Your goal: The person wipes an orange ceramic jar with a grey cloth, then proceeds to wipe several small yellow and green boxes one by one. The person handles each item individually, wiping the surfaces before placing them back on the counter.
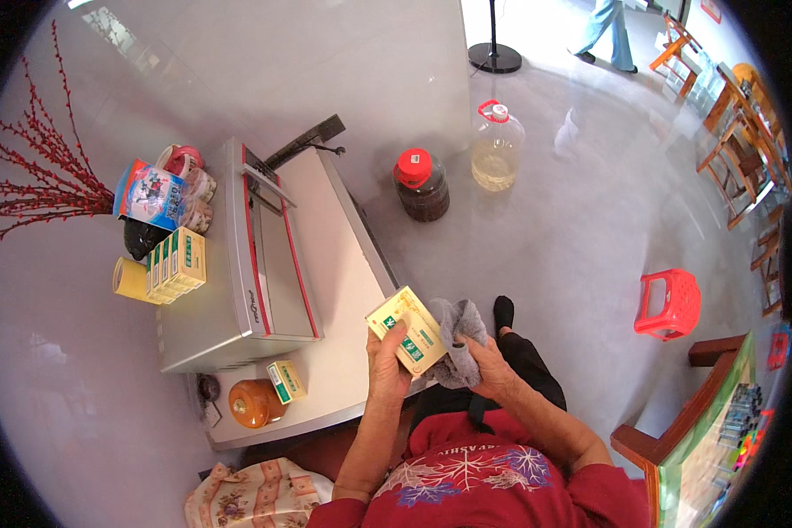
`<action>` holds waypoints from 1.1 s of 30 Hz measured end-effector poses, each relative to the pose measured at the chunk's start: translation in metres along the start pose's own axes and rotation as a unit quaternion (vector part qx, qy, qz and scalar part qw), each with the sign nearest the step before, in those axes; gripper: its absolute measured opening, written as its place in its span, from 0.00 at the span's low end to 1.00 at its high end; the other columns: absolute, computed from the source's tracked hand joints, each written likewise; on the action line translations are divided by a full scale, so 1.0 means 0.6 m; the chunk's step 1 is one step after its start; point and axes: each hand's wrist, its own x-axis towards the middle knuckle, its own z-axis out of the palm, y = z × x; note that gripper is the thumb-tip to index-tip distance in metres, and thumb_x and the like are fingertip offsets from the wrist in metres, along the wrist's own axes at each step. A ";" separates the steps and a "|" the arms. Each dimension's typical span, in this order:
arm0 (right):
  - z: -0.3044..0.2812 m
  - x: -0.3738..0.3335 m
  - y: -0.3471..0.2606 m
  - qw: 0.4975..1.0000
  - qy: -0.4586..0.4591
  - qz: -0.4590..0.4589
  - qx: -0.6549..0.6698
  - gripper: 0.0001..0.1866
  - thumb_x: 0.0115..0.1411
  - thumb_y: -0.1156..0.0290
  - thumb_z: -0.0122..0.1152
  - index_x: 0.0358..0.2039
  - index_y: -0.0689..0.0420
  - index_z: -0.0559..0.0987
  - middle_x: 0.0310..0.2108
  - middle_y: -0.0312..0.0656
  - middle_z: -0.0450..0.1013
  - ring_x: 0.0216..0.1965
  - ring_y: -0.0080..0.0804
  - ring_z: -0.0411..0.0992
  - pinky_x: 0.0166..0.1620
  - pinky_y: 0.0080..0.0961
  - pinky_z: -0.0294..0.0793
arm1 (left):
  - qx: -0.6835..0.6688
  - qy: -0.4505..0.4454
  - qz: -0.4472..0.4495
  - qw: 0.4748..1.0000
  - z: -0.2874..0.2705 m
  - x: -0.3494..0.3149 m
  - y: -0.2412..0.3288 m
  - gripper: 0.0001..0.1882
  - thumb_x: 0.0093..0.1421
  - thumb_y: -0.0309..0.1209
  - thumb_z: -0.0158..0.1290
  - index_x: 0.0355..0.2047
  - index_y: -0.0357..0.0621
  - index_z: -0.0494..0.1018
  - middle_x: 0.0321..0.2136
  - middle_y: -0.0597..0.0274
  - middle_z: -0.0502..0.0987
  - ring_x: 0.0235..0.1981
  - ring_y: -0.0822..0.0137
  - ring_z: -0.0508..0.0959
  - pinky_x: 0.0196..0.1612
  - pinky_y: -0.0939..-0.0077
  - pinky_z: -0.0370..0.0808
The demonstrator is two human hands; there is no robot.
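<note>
My left hand (387, 361) is closed round a pale yellow cardboard box (408, 327) with green panels, its thumb lying on the front face. A grey cloth (454, 345) is bunched in my right hand (495, 370) and touches the box's right edge. Both hands are in front of my body, beside the long edge of a white-topped cabinet (334, 238). On that top, a similar yellow box (286, 381) stands next to an orange-brown round jar (253, 403). More such boxes (178, 264) stand in a row on a silver cabinet-like appliance (211, 299).
A blue and white packet (152, 195), a yellow roll (130, 278) and red-berried branches (44, 189) are by the appliance. A red-lidded jar (422, 187) and a jug of pale liquid (497, 151) stand on the floor. A red stool (669, 304) is at right. Someone's legs (609, 35) show far off.
</note>
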 end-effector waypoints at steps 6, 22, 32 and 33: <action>0.015 0.008 -0.008 0.932 -0.010 -0.164 -0.323 0.29 0.50 0.75 0.63 0.52 0.62 0.64 0.44 0.41 0.69 0.44 0.28 0.68 0.47 0.26 0.69 | 0.127 0.079 0.098 0.984 0.028 -0.013 -0.007 0.31 0.54 0.19 0.54 0.54 0.42 0.52 0.43 0.55 0.70 0.42 0.67 0.73 0.44 0.75 0.72; 0.044 -0.005 -0.061 0.943 -0.030 -0.195 -0.269 0.19 0.54 0.77 0.59 0.47 0.61 0.69 0.39 0.35 0.71 0.41 0.23 0.68 0.46 0.21 0.67 | 0.111 -0.052 0.097 0.988 -0.015 -0.004 0.005 0.34 0.52 0.30 0.54 0.57 0.44 0.51 0.48 0.57 0.64 0.48 0.64 0.67 0.52 0.69 0.65; 0.059 0.036 -0.071 0.924 -0.067 -0.126 -0.356 0.13 0.58 0.72 0.55 0.44 0.60 0.71 0.35 0.32 0.70 0.37 0.18 0.66 0.43 0.19 0.67 | 0.220 -0.171 0.078 0.957 0.011 -0.035 -0.006 0.45 0.39 0.22 0.65 0.55 0.42 0.52 0.49 0.60 0.63 0.51 0.66 0.66 0.52 0.72 0.67; 0.062 0.039 -0.074 0.941 -0.073 -0.116 -0.310 0.14 0.56 0.71 0.58 0.43 0.60 0.72 0.34 0.32 0.71 0.37 0.18 0.67 0.42 0.19 0.67 | 0.272 -0.175 0.093 0.942 -0.009 -0.030 -0.014 0.46 0.38 0.23 0.66 0.56 0.44 0.51 0.48 0.61 0.62 0.51 0.66 0.66 0.52 0.72 0.67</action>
